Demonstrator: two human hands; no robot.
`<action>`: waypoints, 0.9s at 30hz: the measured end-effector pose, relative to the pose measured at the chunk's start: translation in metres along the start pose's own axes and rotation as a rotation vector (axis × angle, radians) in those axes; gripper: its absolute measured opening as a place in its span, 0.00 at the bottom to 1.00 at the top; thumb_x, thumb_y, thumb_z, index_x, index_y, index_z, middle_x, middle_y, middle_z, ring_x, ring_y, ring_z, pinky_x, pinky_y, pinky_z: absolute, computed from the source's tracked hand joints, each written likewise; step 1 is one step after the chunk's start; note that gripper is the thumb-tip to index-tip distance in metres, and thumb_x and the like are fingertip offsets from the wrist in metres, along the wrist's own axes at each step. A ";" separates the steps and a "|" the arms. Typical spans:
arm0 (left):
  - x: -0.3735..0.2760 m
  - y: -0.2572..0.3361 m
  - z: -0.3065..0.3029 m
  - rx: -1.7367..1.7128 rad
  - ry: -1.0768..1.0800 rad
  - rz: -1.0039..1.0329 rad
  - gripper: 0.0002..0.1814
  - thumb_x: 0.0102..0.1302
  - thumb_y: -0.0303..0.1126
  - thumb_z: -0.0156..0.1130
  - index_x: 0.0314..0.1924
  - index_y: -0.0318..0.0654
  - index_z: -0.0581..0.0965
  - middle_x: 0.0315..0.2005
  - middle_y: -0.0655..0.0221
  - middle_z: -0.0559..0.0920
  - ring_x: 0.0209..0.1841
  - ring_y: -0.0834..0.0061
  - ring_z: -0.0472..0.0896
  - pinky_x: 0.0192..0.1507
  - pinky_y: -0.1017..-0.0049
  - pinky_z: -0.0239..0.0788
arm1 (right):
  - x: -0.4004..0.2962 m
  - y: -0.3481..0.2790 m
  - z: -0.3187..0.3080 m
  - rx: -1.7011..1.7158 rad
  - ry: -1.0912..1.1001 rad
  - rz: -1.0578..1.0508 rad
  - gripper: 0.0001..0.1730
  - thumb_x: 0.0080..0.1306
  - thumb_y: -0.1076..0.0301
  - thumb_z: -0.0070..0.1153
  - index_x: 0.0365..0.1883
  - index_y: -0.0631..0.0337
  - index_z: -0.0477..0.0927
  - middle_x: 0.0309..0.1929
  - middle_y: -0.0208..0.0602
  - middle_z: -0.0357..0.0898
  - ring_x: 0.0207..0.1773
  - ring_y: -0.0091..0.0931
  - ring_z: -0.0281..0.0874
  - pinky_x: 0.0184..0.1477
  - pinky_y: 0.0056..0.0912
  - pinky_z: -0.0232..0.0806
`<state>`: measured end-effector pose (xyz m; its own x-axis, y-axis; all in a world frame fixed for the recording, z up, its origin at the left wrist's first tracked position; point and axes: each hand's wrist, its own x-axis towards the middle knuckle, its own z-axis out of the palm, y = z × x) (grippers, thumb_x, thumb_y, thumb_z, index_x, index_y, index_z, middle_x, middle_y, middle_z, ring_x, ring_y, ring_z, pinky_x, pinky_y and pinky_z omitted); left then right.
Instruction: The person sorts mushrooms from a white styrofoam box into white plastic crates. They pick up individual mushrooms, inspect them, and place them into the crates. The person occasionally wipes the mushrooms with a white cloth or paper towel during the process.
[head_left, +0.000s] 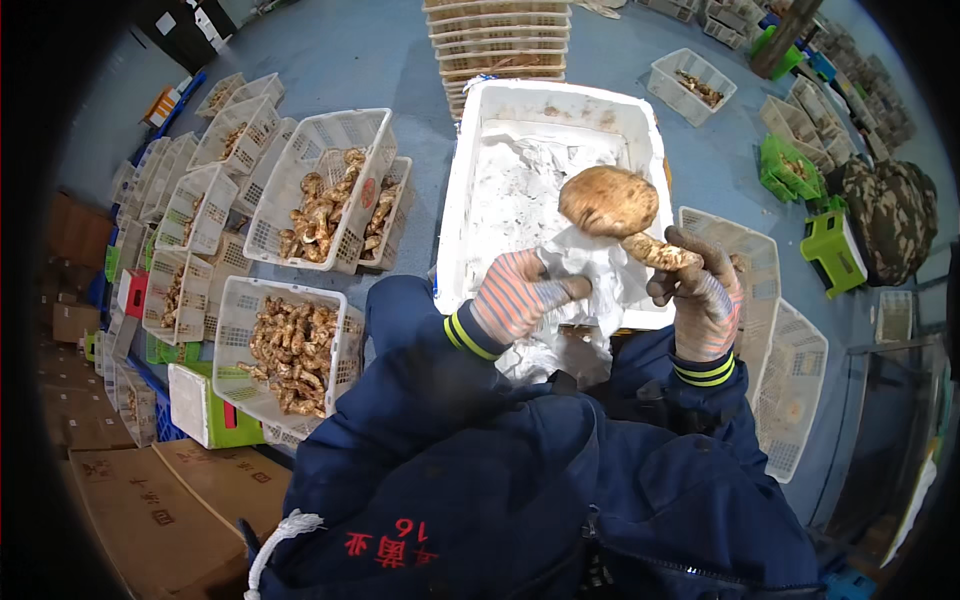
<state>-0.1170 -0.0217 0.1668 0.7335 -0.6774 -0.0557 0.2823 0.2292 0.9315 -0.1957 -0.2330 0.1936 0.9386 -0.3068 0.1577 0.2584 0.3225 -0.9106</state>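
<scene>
My right hand (703, 304), in a striped work glove with soiled fingertips, grips the stem of a large mushroom (609, 201). The broad brown cap tilts up and to the left, above an open white foam box (459, 217). My left hand (521, 294), gloved alike, is at the near side of the box and holds a crumpled sheet of white paper (589, 259) between thumb and fingers. Part of that sheet passes just under the cap. More white paper lines the bottom of the box, with dark specks on it.
Plastic baskets of mushrooms stand at my left, a near one (229, 352) and a larger one (259, 232) beyond. A tall stack of baskets (499, 41) rises behind the box. More baskets (795, 382) lie at my right, near a green stool (831, 251). Cardboard boxes (150, 517) sit lower left.
</scene>
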 end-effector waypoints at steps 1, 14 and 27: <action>-0.004 -0.001 -0.002 0.020 -0.101 -0.009 0.12 0.63 0.30 0.65 0.45 0.35 0.80 0.39 0.65 0.84 0.42 0.78 0.82 0.47 0.74 0.73 | 0.002 0.002 0.001 0.100 0.061 0.037 0.24 0.61 0.65 0.60 0.51 0.73 0.75 0.30 0.43 0.79 0.27 0.27 0.76 0.29 0.24 0.68; 0.002 0.006 -0.007 0.253 0.037 -0.004 0.30 0.69 0.47 0.55 0.60 0.29 0.70 0.50 0.57 0.79 0.53 0.71 0.77 0.54 0.73 0.68 | 0.017 0.044 -0.008 0.484 0.137 0.422 0.18 0.66 0.60 0.55 0.45 0.66 0.75 0.28 0.37 0.77 0.24 0.27 0.72 0.28 0.27 0.64; 0.000 0.005 -0.107 0.218 0.629 0.113 0.11 0.64 0.24 0.60 0.46 0.30 0.78 0.38 0.66 0.82 0.40 0.73 0.81 0.42 0.75 0.75 | 0.069 0.073 0.113 -1.057 -0.660 -0.570 0.28 0.56 0.64 0.60 0.56 0.61 0.74 0.40 0.46 0.78 0.42 0.43 0.75 0.45 0.43 0.67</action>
<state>-0.0496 0.0540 0.1330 0.9902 -0.1068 -0.0905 0.0997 0.0834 0.9915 -0.0860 -0.1296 0.1812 0.7723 0.4099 0.4854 0.6252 -0.6256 -0.4665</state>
